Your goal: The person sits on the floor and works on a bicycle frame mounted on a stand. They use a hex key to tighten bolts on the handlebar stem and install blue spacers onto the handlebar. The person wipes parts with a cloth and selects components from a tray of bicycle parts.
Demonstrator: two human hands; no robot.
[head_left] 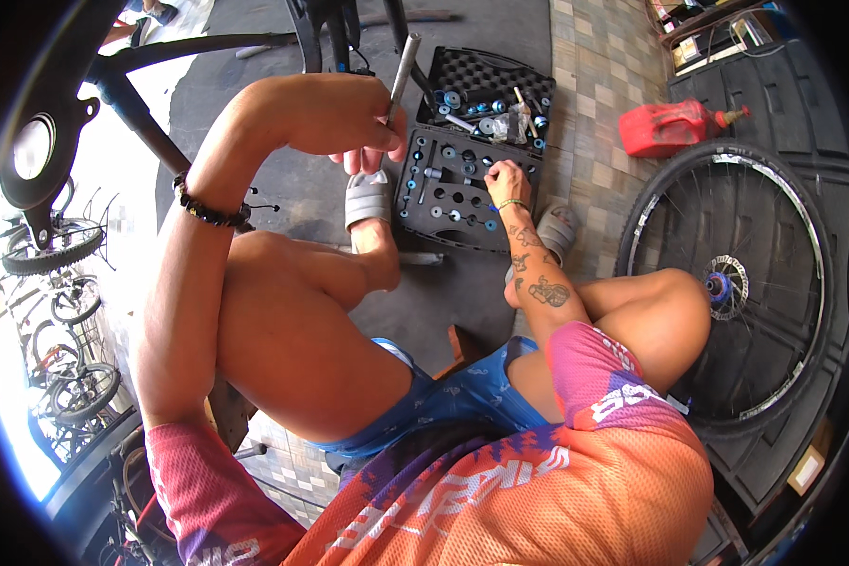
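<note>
Jersey point(538, 472) nearest, left hand point(344, 113) bent inward pinches rod point(404, 80); right hand point(507, 182) curled, grip unclear.

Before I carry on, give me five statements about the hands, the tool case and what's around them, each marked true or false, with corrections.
1. The left hand holds a metal rod. True.
2. The tool case is closed. False: the tool case lies open, with small parts in both halves.
3. The right hand is at the open case. True; whether its fingers grip a part cannot be told.
4. The red canister is on the person's left. False: the red canister is on the right, just beyond the bicycle wheel.
5. The person wears grey sandals. True.
</note>
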